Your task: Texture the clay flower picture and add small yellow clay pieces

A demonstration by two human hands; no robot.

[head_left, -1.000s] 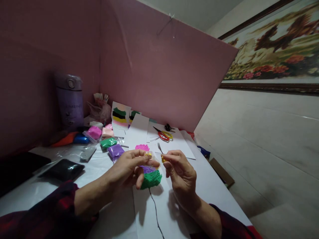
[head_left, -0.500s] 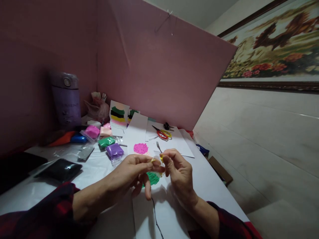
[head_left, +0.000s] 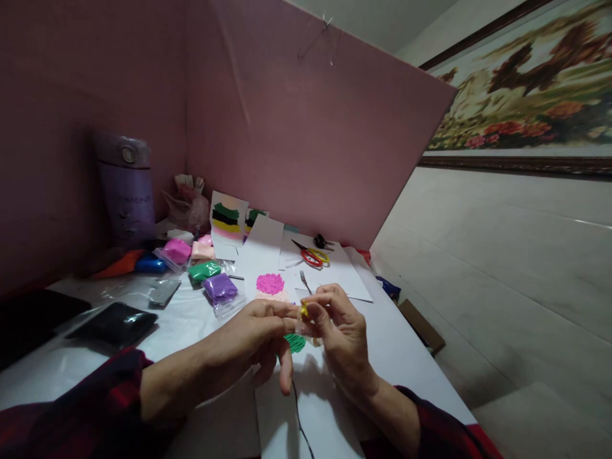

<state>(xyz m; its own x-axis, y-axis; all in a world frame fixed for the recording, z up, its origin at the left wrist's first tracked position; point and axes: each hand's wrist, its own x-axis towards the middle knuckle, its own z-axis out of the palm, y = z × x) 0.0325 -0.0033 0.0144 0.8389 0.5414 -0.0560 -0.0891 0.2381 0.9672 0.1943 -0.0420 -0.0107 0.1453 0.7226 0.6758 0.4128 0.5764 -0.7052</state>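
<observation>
Above the white paper (head_left: 282, 421), my two hands meet at the fingertips. My right hand (head_left: 343, 331) pinches a small lump of yellow clay (head_left: 305, 310) between thumb and fingers. A small clear plastic bag (head_left: 306, 327) hangs just below the lump, and the fingers of my left hand (head_left: 262, 326) are closed at its side, partly hidden. A textured green clay patch (head_left: 295, 343) shows beneath the hands. A round pink clay patch (head_left: 270, 284) lies farther up the sheet, and a small fork (head_left: 305, 280) rests beyond my right fingers.
Scissors (head_left: 313, 256) lie on paper at the back. Bagged clay in purple (head_left: 220, 289), green (head_left: 203, 272) and black (head_left: 115, 325) sits to the left. A purple tumbler (head_left: 127, 197) stands at the rear left, before a pink panel (head_left: 306, 127).
My right fingertips have shifted slightly left, closer to my left fingers. The yellow bits seen apart on both hands now show as one lump at my right fingertips.
</observation>
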